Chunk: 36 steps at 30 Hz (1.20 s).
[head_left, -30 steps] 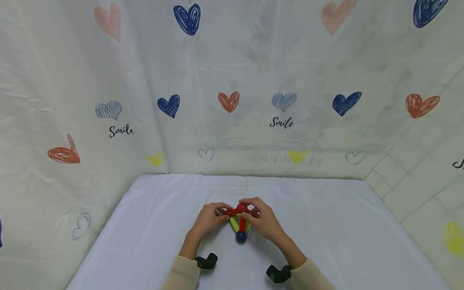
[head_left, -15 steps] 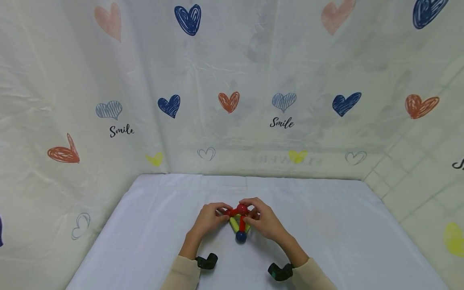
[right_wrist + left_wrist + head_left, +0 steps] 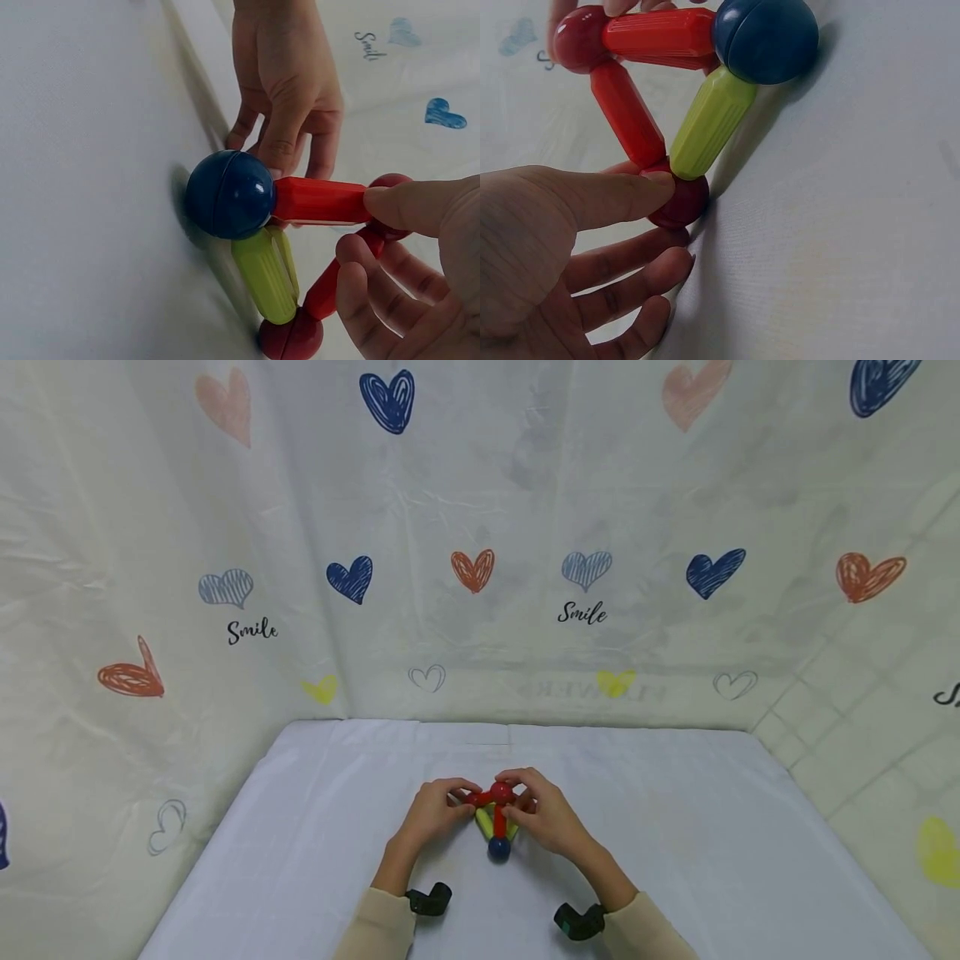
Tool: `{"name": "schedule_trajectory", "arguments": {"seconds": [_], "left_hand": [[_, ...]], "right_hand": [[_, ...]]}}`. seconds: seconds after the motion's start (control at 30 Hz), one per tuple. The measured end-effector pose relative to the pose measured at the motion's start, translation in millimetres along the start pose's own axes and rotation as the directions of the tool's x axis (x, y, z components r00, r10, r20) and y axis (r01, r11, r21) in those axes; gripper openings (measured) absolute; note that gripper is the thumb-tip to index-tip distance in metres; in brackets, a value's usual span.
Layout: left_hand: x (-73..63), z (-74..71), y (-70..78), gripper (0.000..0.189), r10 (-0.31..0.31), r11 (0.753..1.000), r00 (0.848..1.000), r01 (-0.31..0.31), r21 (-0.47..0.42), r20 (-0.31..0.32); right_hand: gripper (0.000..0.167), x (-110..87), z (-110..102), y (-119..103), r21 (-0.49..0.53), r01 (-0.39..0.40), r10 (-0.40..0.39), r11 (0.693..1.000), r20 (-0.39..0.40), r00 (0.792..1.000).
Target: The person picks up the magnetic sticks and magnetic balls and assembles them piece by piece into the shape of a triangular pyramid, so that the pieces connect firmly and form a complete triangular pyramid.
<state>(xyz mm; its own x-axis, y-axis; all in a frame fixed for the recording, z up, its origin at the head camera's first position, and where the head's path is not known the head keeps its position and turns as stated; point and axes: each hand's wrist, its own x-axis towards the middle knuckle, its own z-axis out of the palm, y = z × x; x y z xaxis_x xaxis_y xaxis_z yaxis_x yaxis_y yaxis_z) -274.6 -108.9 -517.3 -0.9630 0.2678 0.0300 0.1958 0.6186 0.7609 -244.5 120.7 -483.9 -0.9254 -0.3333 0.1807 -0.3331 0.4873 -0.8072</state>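
Note:
A pyramid-shaped frame of magnetic balls and rods (image 3: 499, 821) stands on the table between both hands. Its top is a red ball (image 3: 501, 792); a blue ball (image 3: 766, 41) sits at the near corner. Red rods (image 3: 321, 201) rise to the top, and yellow-green rods (image 3: 264, 274) lie along the base. My left hand (image 3: 435, 811) pinches the dark red ball (image 3: 681, 201) at the left corner, thumb in front. Up at the top ball, my right hand (image 3: 547, 816) pinches the joint with the front red rod. Another dark red ball (image 3: 291, 335) forms the right corner.
A white cloth covers the table (image 3: 360, 760). Behind it hangs a pale curtain (image 3: 517, 510) printed with hearts and words. Each wrist wears a small black camera, the left camera (image 3: 430, 900) and the right camera (image 3: 580, 922).
My right thumb has slid slightly left onto the front red rod, and the right wrist has shifted a little. That rod looks slightly more upright. The left hand stays nearly still.

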Motion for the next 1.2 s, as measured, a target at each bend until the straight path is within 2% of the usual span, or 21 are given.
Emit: {"name": "schedule_trajectory", "arguments": {"seconds": [0.4,1.2], "left_hand": [[0.7,2.2,-1.7,0.026,-0.016,1.0,1.0,0.016,-0.003,0.016],[-1.8,2.0,1.4,0.027,-0.012,1.0,1.0,0.012,0.01,0.007]], "right_hand": [[0.044,-1.5,-0.7,0.7,0.021,-0.022,0.022,1.0,0.009,1.0],[0.043,-2.5,-4.2,-1.2,0.036,0.004,-0.005,0.999,0.035,0.999]]}}
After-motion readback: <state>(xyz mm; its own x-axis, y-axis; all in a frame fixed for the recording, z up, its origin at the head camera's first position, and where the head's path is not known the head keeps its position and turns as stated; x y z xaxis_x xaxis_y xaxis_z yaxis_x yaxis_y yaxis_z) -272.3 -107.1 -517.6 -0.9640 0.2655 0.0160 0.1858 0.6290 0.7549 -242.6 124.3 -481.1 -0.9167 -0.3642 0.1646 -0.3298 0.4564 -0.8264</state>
